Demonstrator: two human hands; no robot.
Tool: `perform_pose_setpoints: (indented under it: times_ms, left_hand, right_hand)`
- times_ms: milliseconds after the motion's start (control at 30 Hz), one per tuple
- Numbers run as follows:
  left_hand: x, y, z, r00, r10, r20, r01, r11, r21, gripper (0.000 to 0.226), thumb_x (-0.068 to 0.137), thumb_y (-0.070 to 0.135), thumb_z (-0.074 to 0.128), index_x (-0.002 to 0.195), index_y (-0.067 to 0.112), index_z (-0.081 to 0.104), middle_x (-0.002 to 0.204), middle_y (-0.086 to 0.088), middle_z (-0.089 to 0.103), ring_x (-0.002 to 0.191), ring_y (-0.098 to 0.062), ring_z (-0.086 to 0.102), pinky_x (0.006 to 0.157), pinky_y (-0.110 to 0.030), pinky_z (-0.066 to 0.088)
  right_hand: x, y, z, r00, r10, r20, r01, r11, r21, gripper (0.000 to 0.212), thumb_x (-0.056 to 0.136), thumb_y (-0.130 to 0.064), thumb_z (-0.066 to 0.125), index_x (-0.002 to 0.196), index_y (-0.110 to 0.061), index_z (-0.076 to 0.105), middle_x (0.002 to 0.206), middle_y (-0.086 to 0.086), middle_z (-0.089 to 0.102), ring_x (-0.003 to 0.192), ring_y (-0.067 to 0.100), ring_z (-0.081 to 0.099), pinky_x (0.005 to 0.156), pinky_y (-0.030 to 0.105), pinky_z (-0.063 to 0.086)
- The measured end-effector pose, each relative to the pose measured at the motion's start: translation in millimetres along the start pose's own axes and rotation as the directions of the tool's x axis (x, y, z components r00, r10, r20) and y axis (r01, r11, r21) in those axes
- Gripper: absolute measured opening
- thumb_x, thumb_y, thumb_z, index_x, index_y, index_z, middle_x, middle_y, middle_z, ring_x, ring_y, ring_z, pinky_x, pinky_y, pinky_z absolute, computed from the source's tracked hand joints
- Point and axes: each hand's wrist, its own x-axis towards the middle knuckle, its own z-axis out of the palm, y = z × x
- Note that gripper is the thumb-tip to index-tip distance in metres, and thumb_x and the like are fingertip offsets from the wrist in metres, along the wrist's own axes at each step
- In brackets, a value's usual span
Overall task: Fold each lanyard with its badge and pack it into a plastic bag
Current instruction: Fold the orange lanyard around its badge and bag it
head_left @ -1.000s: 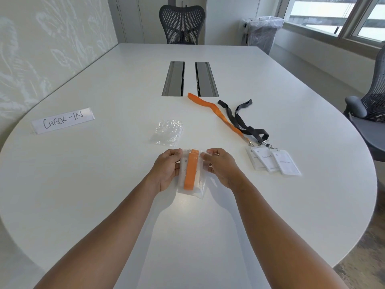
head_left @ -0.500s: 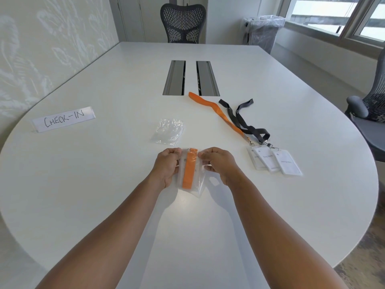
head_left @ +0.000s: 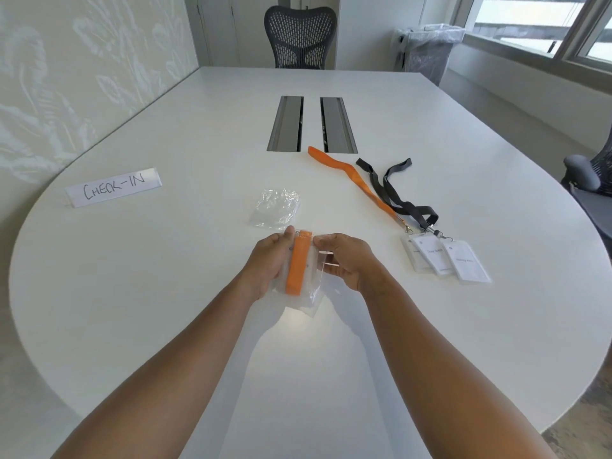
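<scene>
We are holding the clear plastic bag (head_left: 306, 298) between both hands, just above the white table (head_left: 165, 293), with the folded orange lanyard (head_left: 297, 270) already lying inside it over its badge (the badge shows only as a pale card behind the strap). The left hand (head_left: 270, 263) is closing narrowly on the bag's left top edge, thumb up near the mouth; the right hand (head_left: 344, 256) is pinching the right top edge. We are gripping at the opening, in our judgement, because the mouth needs flattening or sealing, and holding both corners keeps the strap from springing back out.

Spare empty bags (head_left: 276, 208) are lying just beyond the hands, near enough to reach for the next set. To the right, well apart from the hands, an unfolded orange lanyard (head_left: 357, 180) and a black lanyard (head_left: 402, 200) are trailing across the table, their clips meeting a fanned group of white badges (head_left: 443, 260). These are not yet folded or packed.

A paper sign reading CHECK-IN (head_left: 114, 187) is sitting far left, clear of the work.

Judgement: one set is nearly finished; the others remain.
</scene>
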Motion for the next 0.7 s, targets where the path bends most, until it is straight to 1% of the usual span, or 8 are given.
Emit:
perform_pose_setpoints:
  times_ms: [67, 100, 233, 300, 367, 533, 633, 700]
  left_hand:
    - [-1, 1, -9, 0.995, 0.059, -0.085, -0.055, 0.998, 0.040, 0.039, 0.100, 0.053, 0.054, 0.102, 0.017, 0.069, 0.095, 0.002, 0.073, 0.083, -0.014, 0.068, 0.070, -0.028, 0.052]
    - [-1, 2, -16, 0.989, 0.084, -0.123, -0.078, 0.995, 0.060, 0.039, 0.100, 0.053, 0.054, 0.101, 0.017, 0.069, 0.094, 0.003, 0.072, 0.082, -0.014, 0.067, 0.069, -0.027, 0.051]
    - [-3, -2, -49, 0.964, 0.155, -0.216, -0.127, 0.982, 0.142, 0.034, 0.098, 0.053, 0.056, 0.087, 0.022, 0.065, 0.086, 0.006, 0.069, 0.077, -0.014, 0.064, 0.072, -0.029, 0.050]
    - [-4, -5, -66, 0.955, 0.167, -0.245, -0.135, 0.981, 0.142, 0.034, 0.098, 0.051, 0.057, 0.083, 0.021, 0.062, 0.081, 0.005, 0.066, 0.074, -0.016, 0.061, 0.073, -0.030, 0.049]
    - [-6, -7, -83, 0.948, 0.167, -0.269, -0.136, 0.982, 0.130, 0.034, 0.098, 0.050, 0.058, 0.081, 0.020, 0.060, 0.078, 0.004, 0.063, 0.072, -0.017, 0.058, 0.072, -0.031, 0.048]
    - [-14, -12, -121, 0.933, 0.139, -0.331, -0.113, 0.989, 0.095, 0.036, 0.098, 0.045, 0.059, 0.071, 0.021, 0.054, 0.070, 0.007, 0.058, 0.067, -0.016, 0.053, 0.067, -0.029, 0.045]
    - [-19, -16, -141, 0.929, 0.107, -0.354, -0.088, 0.994, 0.069, 0.033, 0.098, 0.044, 0.059, 0.076, 0.020, 0.056, 0.070, 0.005, 0.058, 0.068, -0.017, 0.053, 0.066, -0.029, 0.046]
    - [-22, -18, -155, 0.930, 0.081, -0.358, -0.060, 0.996, 0.068, 0.033, 0.097, 0.048, 0.058, 0.083, 0.019, 0.062, 0.077, 0.004, 0.064, 0.072, -0.017, 0.059, 0.071, -0.031, 0.049]
  right_hand:
    - [3, 1, 13, 1.000, -0.002, 0.020, 0.002, 1.000, -0.020, 0.015, 0.093, -0.017, 0.067, 0.103, -0.005, 0.069, 0.088, 0.004, 0.071, 0.077, 0.019, 0.068, 0.084, 0.037, 0.060]
    - [4, 2, 20, 1.000, 0.000, 0.027, 0.000, 1.000, -0.029, 0.018, 0.094, -0.019, 0.066, 0.105, -0.004, 0.068, 0.088, 0.003, 0.071, 0.076, 0.020, 0.068, 0.084, 0.037, 0.060]
    - [12, 8, 52, 0.998, -0.008, 0.068, 0.013, 0.997, -0.077, 0.016, 0.096, -0.019, 0.066, 0.101, -0.004, 0.067, 0.092, 0.006, 0.072, 0.080, 0.019, 0.069, 0.078, 0.033, 0.061]
    - [16, 12, 71, 0.997, -0.024, 0.068, 0.031, 0.995, -0.099, 0.011, 0.095, -0.018, 0.066, 0.096, -0.006, 0.066, 0.089, 0.006, 0.072, 0.080, 0.016, 0.070, 0.074, 0.028, 0.059]
    - [19, 17, 90, 0.998, -0.035, 0.054, 0.041, 0.993, -0.112, 0.010, 0.095, -0.017, 0.066, 0.094, -0.007, 0.066, 0.085, 0.006, 0.070, 0.079, 0.014, 0.069, 0.073, 0.025, 0.057]
    - [20, 29, 130, 0.997, -0.040, 0.066, 0.050, 0.987, -0.153, 0.013, 0.093, -0.017, 0.068, 0.083, -0.009, 0.065, 0.077, 0.005, 0.069, 0.084, 0.018, 0.069, 0.080, 0.026, 0.058]
    - [17, 33, 148, 0.993, -0.034, 0.112, 0.051, 0.987, -0.154, 0.015, 0.093, -0.017, 0.069, 0.080, -0.010, 0.064, 0.079, 0.004, 0.070, 0.078, 0.014, 0.071, 0.074, 0.023, 0.057]
    - [16, 36, 159, 0.987, -0.033, 0.159, 0.056, 0.989, -0.139, 0.014, 0.093, -0.019, 0.069, 0.082, -0.011, 0.065, 0.085, 0.004, 0.073, 0.073, 0.014, 0.072, 0.071, 0.026, 0.058]
